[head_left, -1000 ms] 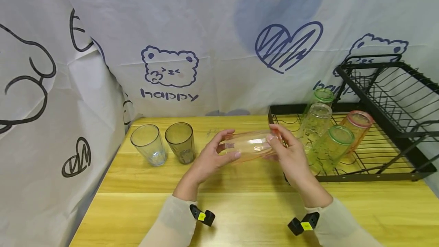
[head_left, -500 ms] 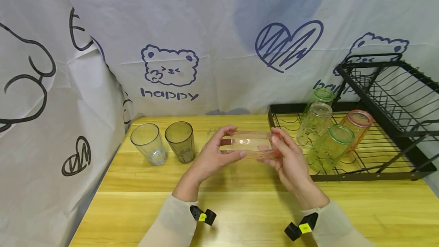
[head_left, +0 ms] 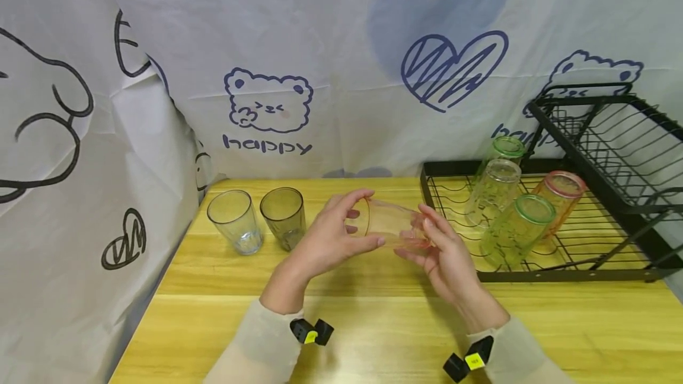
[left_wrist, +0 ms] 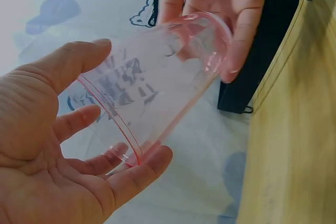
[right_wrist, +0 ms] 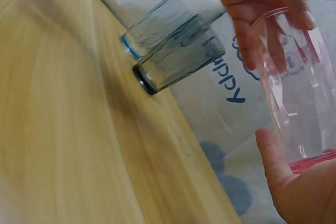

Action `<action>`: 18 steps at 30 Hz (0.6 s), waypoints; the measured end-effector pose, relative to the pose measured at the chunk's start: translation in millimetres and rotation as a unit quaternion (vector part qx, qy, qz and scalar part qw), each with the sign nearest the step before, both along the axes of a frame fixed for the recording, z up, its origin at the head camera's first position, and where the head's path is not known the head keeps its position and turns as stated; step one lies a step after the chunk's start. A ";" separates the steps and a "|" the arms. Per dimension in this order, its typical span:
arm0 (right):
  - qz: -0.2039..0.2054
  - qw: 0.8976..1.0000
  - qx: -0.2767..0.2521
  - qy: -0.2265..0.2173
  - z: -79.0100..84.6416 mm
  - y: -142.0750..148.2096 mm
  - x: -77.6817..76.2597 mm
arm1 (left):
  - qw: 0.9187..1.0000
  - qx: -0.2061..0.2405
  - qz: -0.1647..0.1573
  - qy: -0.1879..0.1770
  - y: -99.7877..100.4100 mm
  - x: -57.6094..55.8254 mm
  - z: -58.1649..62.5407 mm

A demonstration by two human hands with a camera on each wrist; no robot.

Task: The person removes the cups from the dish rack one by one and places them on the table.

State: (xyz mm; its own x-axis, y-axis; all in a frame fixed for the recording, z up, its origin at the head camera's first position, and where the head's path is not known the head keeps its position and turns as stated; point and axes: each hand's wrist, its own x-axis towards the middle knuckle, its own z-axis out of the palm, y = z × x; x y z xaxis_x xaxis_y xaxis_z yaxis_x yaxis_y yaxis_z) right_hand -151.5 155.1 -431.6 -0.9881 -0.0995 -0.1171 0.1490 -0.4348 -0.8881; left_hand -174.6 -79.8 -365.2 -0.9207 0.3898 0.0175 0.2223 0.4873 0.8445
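A clear glass (head_left: 232, 218) and a smoky glass (head_left: 283, 215) stand upright on the wooden tabletop (head_left: 224, 313). Behind hangs pale cloth (head_left: 341, 22) printed with a bear (head_left: 269, 105) and a scribbled heart (head_left: 456, 71); lettering (head_left: 514, 134) partly hidden by the black rack (head_left: 587, 275) probably reads "happy".

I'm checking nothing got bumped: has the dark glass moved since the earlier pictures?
No: in the head view, the dark glass stands in the same spot below the bear print.
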 end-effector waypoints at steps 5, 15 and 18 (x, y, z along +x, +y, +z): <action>0.013 1.000 0.023 0.010 -1.5 -0.5 3.2 | 0.998 -0.043 -0.006 0.037 0.8 0.7 10.3; -0.005 0.991 0.132 0.034 -2.1 4.9 7.5 | 0.984 -0.146 -0.044 0.092 -0.3 -4.2 30.1; -0.022 0.973 0.219 0.062 -1.5 10.4 10.4 | 0.979 -0.167 -0.057 0.105 -4.3 -7.4 34.9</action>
State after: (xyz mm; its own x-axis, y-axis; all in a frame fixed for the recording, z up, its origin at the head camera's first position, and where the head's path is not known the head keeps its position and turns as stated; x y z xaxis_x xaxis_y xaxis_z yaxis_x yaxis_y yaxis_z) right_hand -141.1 165.5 -433.1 -0.9995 -0.0243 -0.0179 0.0182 -0.0132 -0.9997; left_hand -182.0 -84.1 -330.3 -0.8606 0.5063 0.0550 0.4427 0.6902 0.5724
